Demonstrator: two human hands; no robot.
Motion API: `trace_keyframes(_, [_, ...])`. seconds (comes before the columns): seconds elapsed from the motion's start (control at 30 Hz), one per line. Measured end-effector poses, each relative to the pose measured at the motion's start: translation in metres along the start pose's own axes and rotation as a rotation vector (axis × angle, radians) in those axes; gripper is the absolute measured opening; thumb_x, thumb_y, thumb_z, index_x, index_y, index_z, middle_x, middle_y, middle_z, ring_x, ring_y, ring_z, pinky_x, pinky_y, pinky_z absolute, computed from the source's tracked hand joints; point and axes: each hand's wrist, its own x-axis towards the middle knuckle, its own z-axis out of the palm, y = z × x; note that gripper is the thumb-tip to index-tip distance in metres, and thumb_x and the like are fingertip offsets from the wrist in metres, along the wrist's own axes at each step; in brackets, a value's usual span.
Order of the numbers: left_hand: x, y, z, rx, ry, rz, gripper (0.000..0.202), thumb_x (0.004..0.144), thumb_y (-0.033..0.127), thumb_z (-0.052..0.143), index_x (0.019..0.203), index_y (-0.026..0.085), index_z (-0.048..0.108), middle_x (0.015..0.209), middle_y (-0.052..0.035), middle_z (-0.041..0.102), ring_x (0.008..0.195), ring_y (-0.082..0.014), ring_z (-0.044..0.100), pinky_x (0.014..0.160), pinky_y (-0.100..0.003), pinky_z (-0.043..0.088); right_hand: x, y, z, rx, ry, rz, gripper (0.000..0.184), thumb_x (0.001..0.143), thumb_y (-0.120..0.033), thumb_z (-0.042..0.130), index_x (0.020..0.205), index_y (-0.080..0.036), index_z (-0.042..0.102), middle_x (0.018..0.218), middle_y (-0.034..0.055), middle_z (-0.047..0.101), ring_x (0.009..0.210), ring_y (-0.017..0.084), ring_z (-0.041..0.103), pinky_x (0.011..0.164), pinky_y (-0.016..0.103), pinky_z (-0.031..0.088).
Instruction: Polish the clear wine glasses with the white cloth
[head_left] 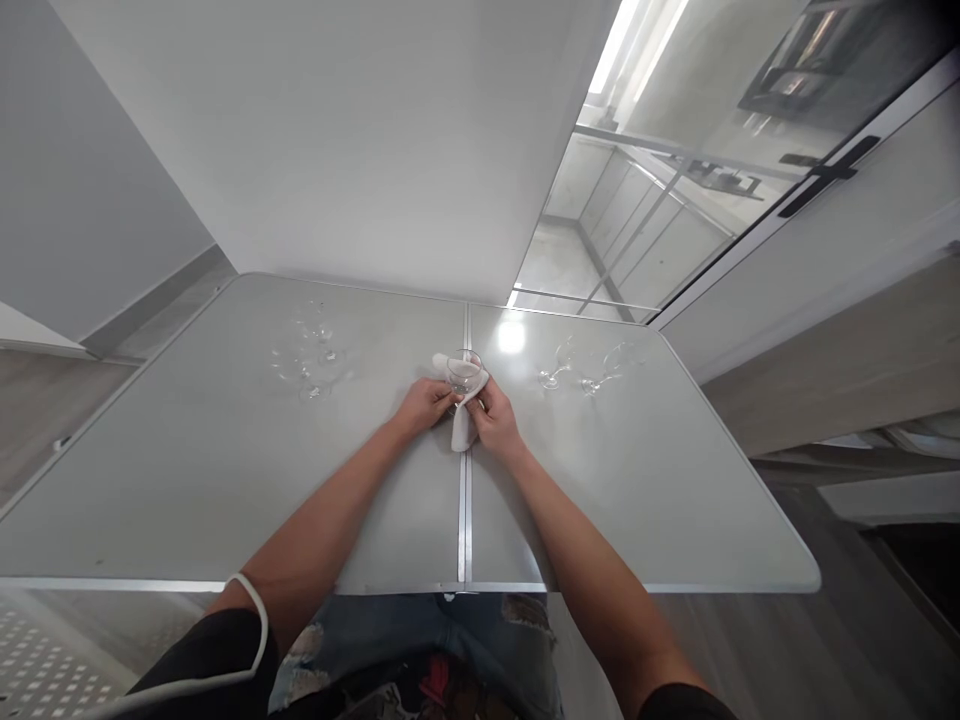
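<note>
Both hands meet at the middle of a grey folding table (225,480). My left hand (424,405) grips a clear stemmed glass (464,368) near its base. A white cloth (461,425) is in my right hand (495,420), pressed against the glass and wrapped partly around its bowl, with one end hanging down between the hands. Two more clear glasses (311,350) stand to the left on the table. To the right, two glasses (581,370) lie tilted on their sides.
The table's centre seam (465,500) runs from front to back under my hands. A white wall stands right behind the table. A glass door with a dark handle (825,175) is at the right. Wood floor surrounds the table.
</note>
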Motion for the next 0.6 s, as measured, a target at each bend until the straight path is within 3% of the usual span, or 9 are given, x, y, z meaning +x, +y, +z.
trace_keyframes(0.07, [0.0, -0.001, 0.001, -0.016, -0.038, -0.002, 0.059, 0.094, 0.054, 0.051, 0.049, 0.017, 0.046, 0.047, 0.0019, 0.041, 0.048, -0.0107, 0.038, 0.052, -0.025, 0.029, 0.0, 0.003, -0.005, -0.075, -0.012, -0.008, 0.059, 0.092, -0.044, 0.063, 0.147, -0.027, 0.05, 0.147, 0.0066, 0.056, 0.138, 0.027, 0.05, 0.118, 0.041, 0.038])
trace_keyframes(0.13, [0.001, 0.001, 0.001, -0.042, -0.073, 0.041, 0.054, 0.096, 0.05, 0.048, 0.054, 0.017, 0.052, 0.052, -0.0003, 0.049, 0.053, -0.0135, 0.046, 0.057, -0.027, 0.037, 0.0, 0.004, -0.009, -0.141, -0.016, -0.014, 0.054, 0.093, -0.041, 0.063, 0.144, -0.026, 0.052, 0.143, 0.0063, 0.059, 0.135, 0.026, 0.053, 0.115, 0.041, 0.04])
trace_keyframes(0.23, [0.002, 0.01, 0.001, -0.114, -0.125, 0.13, 0.036, 0.097, 0.04, 0.048, 0.077, 0.018, 0.068, 0.075, -0.0063, 0.067, 0.078, -0.0211, 0.062, 0.077, -0.032, 0.049, 0.001, 0.0, -0.014, -0.248, 0.003, -0.043, 0.047, 0.091, -0.036, 0.064, 0.137, -0.026, 0.058, 0.134, 0.005, 0.065, 0.124, 0.025, 0.06, 0.11, 0.039, 0.044])
trace_keyframes(0.33, [0.003, 0.018, 0.001, -0.205, -0.161, 0.155, 0.027, 0.096, 0.03, 0.047, 0.094, 0.019, 0.072, 0.092, -0.0088, 0.072, 0.093, -0.0241, 0.065, 0.088, -0.036, 0.051, -0.001, -0.007, -0.014, -0.342, 0.027, -0.076, 0.043, 0.09, -0.028, 0.061, 0.133, -0.026, 0.06, 0.128, 0.0041, 0.068, 0.115, 0.024, 0.064, 0.104, 0.038, 0.047])
trace_keyframes(0.47, [0.001, 0.015, 0.002, -0.231, -0.125, 0.113, 0.023, 0.091, 0.024, 0.051, 0.089, 0.018, 0.073, 0.088, -0.0082, 0.072, 0.085, -0.0235, 0.065, 0.084, -0.036, 0.052, -0.005, -0.013, -0.007, -0.382, 0.061, -0.092, 0.046, 0.087, -0.024, 0.063, 0.133, -0.026, 0.06, 0.127, 0.0049, 0.067, 0.113, 0.025, 0.063, 0.101, 0.037, 0.048])
trace_keyframes(0.6, [-0.002, 0.005, 0.001, -0.055, 0.026, 0.03, 0.022, 0.087, 0.027, 0.058, 0.071, 0.019, 0.07, 0.07, -0.0044, 0.068, 0.066, -0.0188, 0.061, 0.068, -0.03, 0.048, -0.006, -0.014, -0.002, -0.35, 0.12, -0.074, 0.043, 0.089, -0.028, 0.063, 0.131, -0.025, 0.059, 0.122, 0.0053, 0.069, 0.109, 0.024, 0.064, 0.098, 0.037, 0.049])
